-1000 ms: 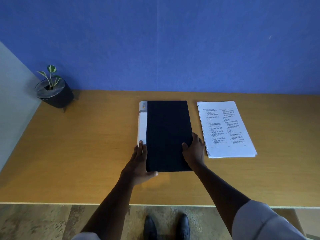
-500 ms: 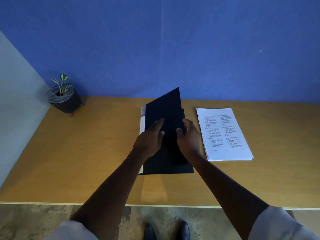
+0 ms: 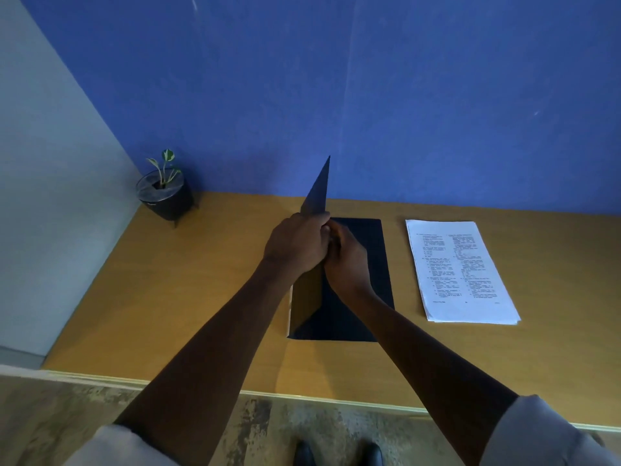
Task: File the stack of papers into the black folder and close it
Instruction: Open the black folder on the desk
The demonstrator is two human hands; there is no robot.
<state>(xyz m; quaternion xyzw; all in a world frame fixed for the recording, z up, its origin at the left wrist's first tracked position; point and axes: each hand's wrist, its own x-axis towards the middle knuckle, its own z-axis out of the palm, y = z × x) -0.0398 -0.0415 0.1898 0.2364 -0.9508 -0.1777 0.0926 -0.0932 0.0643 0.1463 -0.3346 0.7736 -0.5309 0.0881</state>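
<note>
The black folder (image 3: 356, 284) lies near the middle of the wooden desk (image 3: 208, 297), its long side running from near to far. Its front cover (image 3: 317, 193) stands lifted almost upright, seen nearly edge-on, with the top corner rising against the blue wall (image 3: 369, 95). The lower part of the cover slants down to the folder's near left corner, where a pale strip of the spine shows.

The left hand (image 3: 297, 245) is closed around the raised cover's free edge, fingers curled over it from the left. The right hand (image 3: 347, 260) sits just beside it, touching it, with its fingers pinched at the same edge from the right. Both forearms reach in from the near side of the desk, with light sleeves at the bottom corners of the view.

The stack of papers (image 3: 460, 270), printed with two columns of small text, lies flat to the right of the folder, apart from it and untouched. A small potted plant (image 3: 164, 193) in a dark pot stands at the far left corner of the desk, against the wall.
</note>
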